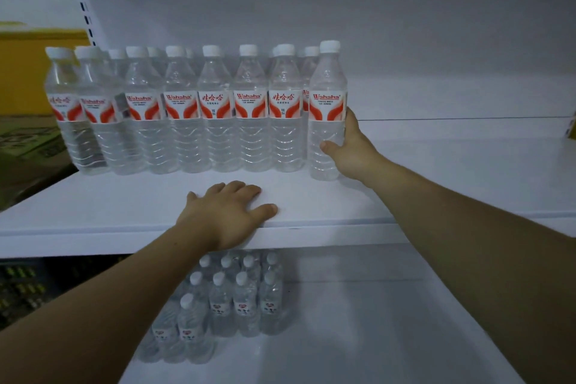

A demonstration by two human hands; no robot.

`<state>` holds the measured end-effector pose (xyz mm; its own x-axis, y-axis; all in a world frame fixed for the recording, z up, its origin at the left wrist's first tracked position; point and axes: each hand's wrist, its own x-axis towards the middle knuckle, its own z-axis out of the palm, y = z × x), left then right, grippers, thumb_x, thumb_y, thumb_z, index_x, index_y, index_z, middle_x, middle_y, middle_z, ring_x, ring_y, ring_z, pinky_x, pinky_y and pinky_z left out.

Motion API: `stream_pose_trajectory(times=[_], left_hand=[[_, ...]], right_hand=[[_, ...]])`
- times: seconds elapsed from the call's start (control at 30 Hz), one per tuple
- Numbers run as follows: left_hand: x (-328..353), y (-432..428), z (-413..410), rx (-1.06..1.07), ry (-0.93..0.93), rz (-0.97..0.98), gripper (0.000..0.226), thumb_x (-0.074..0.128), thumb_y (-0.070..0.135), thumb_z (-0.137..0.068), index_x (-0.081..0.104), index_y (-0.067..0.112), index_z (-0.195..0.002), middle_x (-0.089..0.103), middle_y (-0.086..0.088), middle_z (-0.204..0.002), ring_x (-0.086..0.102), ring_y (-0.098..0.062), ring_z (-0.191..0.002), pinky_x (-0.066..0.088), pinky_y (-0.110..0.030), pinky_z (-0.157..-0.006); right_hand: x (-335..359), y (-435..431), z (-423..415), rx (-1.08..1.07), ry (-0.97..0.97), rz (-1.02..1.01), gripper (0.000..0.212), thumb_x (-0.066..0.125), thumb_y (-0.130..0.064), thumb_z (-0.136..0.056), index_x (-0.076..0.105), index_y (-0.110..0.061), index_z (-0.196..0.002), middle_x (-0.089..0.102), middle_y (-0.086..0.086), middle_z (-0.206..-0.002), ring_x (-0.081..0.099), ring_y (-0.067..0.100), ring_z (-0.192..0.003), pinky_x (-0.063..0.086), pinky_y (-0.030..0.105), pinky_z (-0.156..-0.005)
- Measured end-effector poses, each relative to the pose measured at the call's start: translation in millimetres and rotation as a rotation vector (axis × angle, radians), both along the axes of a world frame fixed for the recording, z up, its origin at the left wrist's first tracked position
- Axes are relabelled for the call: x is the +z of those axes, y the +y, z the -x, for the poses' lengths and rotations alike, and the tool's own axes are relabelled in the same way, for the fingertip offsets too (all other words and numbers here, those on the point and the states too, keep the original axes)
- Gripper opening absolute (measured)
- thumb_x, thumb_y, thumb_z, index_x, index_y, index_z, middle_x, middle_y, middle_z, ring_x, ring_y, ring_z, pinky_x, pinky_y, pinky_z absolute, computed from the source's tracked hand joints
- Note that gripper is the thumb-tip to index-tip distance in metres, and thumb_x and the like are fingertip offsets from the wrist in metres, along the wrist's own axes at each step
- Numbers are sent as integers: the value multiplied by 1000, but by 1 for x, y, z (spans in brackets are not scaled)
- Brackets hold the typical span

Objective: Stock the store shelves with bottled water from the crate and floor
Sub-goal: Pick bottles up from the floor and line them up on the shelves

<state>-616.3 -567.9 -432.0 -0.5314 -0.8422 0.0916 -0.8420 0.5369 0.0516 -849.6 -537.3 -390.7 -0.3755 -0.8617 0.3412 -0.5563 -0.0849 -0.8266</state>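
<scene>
Now right hand (349,151) clamps its grip on the end water-filled bottle (327,103); left hand (224,213) rests flat on shelf (93,206)

Shop: white retail shelving (311,227), slotted upright (81,6), rows of labelled water bottles (215,109).

The right hand (350,146) shows only its thumb; its fingers are hidden behind the last bottle (327,121) at the right end of the row on the upper shelf (311,196). The back-row bottles (311,54) show little but caps. The two bottles (78,109) at the shelf's left edge are blurred. The upper shelf's front edge and the left forearm (131,287) cover part of the small bottles (246,302) on the lower shelf (374,337). A yellow thing (572,125) at the right is cut off; the boxes (28,140) beyond the left edge are too blurred to read.
</scene>
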Motion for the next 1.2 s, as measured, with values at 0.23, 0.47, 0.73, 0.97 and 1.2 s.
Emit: stream_pose_trajectory(times=[0.23, 0.47, 0.73, 0.97, 1.2], left_hand=[[-1, 0, 1, 0, 0, 12, 66, 17, 70, -89, 22, 38, -147, 21, 10, -157, 20, -19, -144, 14, -57, -115], [-2, 0, 2, 9, 10, 22, 66, 17, 70, -90, 23, 39, -147, 22, 11, -157, 22, -18, -144, 16, -56, -115], [-2, 0, 2, 3, 21, 15, 67, 16, 72, -89, 22, 39, -147, 22, 12, -157, 21, -17, -144, 16, -55, -115], [9, 1, 0, 8, 72, -89, 67, 27, 69, -90, 27, 35, -148, 21, 8, -158, 21, -20, -144, 11, -56, -115], [26, 59, -48, -71, 365, -195, 64, 56, 53, -88, 39, 26, -143, 34, 4, -152, 35, -17, -137, 26, -33, -112]], right_hand=[[-6, -35, 15, 44, -27, -1, 72, 54, -15, -99, 8, -27, -153, 38, -3, -149, 38, 19, -134, 31, 29, -100], [-11, -53, 15, 58, -59, -22, 103, 81, -23, -77, 8, -35, -149, 46, -11, -127, 51, 16, -118, 46, 40, -101], [-15, -51, 26, 70, -87, -4, 90, 75, -11, -82, 19, -31, -149, 51, -10, -124, 51, 12, -112, 43, 30, -93], [-5, -25, 2, -70, 100, -193, 105, 77, -38, -77, 4, -32, -153, 47, 4, -140, 54, 27, -120, 48, 42, -99], [23, 73, -67, -11, 257, -329, 72, 59, -38, -94, 22, -16, -153, 36, 4, -152, 39, 27, -136, 34, 30, -100]])
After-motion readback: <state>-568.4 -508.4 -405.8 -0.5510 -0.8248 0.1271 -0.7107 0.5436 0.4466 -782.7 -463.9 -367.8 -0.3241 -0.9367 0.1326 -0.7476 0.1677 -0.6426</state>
